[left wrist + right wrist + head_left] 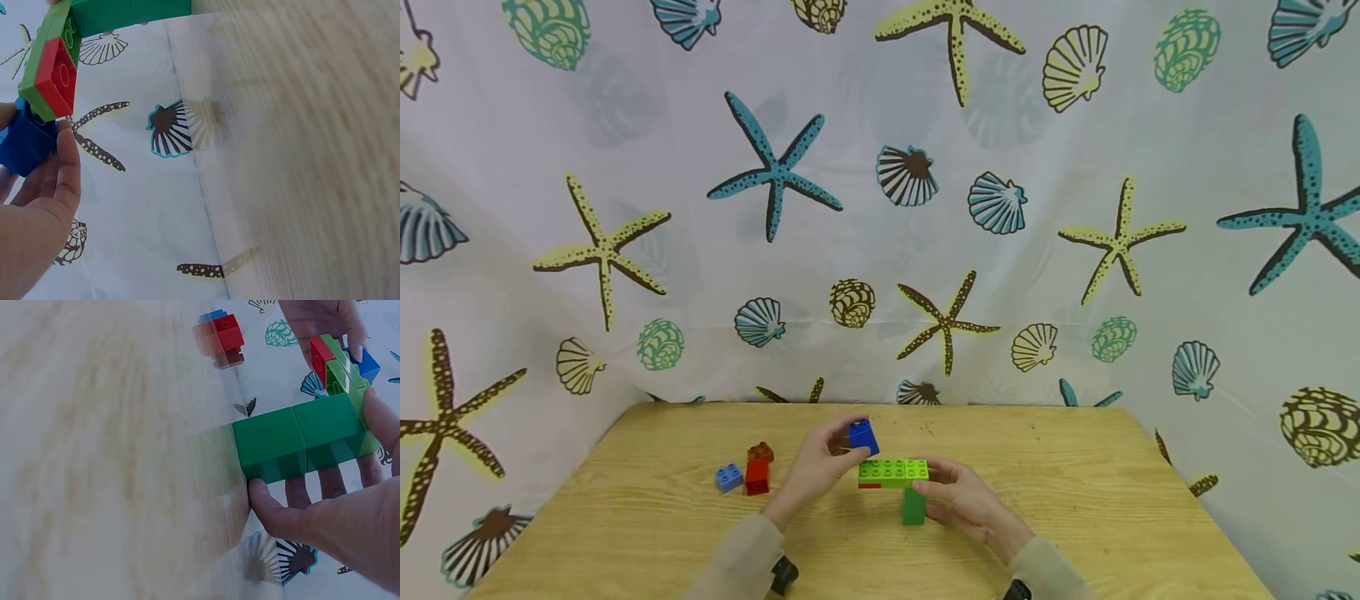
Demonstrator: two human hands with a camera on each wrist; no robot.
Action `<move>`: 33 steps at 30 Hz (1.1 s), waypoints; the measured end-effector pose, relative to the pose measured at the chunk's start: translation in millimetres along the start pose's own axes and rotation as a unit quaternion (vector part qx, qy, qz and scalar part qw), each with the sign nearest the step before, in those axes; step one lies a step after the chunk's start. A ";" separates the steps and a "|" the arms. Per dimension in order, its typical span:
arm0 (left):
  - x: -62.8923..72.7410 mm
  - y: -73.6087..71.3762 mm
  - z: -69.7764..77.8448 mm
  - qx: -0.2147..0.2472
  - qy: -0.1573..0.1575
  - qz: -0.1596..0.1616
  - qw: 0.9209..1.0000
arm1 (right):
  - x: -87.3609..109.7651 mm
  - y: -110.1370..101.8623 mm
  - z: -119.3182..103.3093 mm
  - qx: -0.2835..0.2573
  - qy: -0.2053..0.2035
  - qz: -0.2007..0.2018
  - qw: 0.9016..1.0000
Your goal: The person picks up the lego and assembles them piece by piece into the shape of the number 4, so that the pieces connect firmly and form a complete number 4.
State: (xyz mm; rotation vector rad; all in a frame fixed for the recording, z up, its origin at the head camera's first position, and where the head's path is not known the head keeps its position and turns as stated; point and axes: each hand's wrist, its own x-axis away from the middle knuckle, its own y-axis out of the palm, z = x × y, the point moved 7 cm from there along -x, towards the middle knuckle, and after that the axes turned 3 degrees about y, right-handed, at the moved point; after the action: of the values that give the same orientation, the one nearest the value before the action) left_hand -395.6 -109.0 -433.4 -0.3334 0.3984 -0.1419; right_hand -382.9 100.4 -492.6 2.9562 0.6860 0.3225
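Observation:
My left hand (817, 467) pinches a dark blue toy building brick (863, 438) between thumb and fingers. It holds this brick at the left end of a row of lime-green bricks (882, 472). Under that end, a red brick (57, 78) is attached, its hollow underside showing in the left wrist view. The row's right end sits on a column of two dark green bricks (299, 436), standing on the table. With its thumb and fingers on either side, my right hand (967, 506) grips the column and the row's right end.
To the left on the wooden table (1060, 475) lie a loose red brick (757, 477), a light blue brick (728, 477) and an orange-brown brick (760, 452). Behind the table hangs a white cloth (850, 242) printed with shells and starfish.

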 end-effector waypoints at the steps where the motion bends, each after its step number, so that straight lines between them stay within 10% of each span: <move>1: -0.1 1.2 1.1 0.001 0.002 -0.002 1.000 | -0.1 -0.1 0.2 -0.001 -0.001 0.000 1.000; 33: -8.3 41.3 40.1 -0.013 0.043 -0.066 0.997 | 1.9 1.2 0.7 0.005 -0.012 -0.001 1.000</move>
State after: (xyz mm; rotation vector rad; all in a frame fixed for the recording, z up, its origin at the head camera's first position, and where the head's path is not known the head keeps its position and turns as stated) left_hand -384.1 -57.1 -409.8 -0.3800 0.4633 -0.2820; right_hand -380.6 100.1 -492.8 2.9636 0.6886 0.2842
